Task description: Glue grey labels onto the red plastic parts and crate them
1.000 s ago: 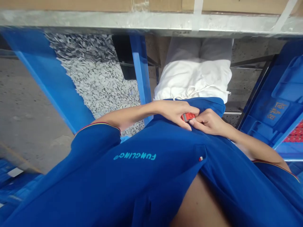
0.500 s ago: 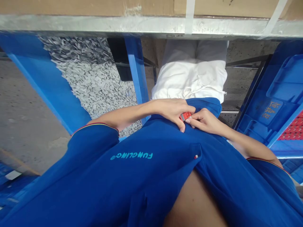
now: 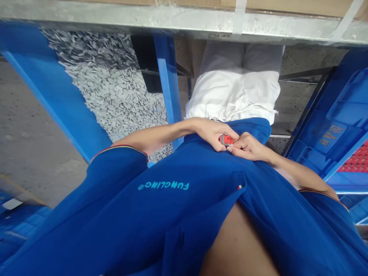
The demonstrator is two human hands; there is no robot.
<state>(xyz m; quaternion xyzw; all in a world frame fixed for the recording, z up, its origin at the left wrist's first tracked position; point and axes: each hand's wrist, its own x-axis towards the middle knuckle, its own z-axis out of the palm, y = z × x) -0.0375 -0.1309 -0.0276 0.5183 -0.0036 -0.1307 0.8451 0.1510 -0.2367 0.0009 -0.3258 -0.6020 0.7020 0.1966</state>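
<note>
A small red and grey plastic piece [image 3: 227, 140] is held between my two hands, low in front of the blue shirt. My left hand [image 3: 212, 132] is closed around its left side, thumb below and fingers above. The fingertips of my right hand [image 3: 248, 147] pinch at its right end, where a small pale bit shows. I cannot make out whether that bit is a separate part. The hands partly cover the piece.
A metal table edge [image 3: 178, 19] with cardboard above it crosses the top. On the left stands a blue bin [image 3: 169, 84] filled with small grey pieces [image 3: 123, 99]. Blue crates [image 3: 330, 130] stand on the right, with red parts [image 3: 355, 159] beside them.
My left thumb has drawn in against the red and grey piece; before, it stuck out lower. The piece now shows turned a little more level. The whole view has shifted slightly.
</note>
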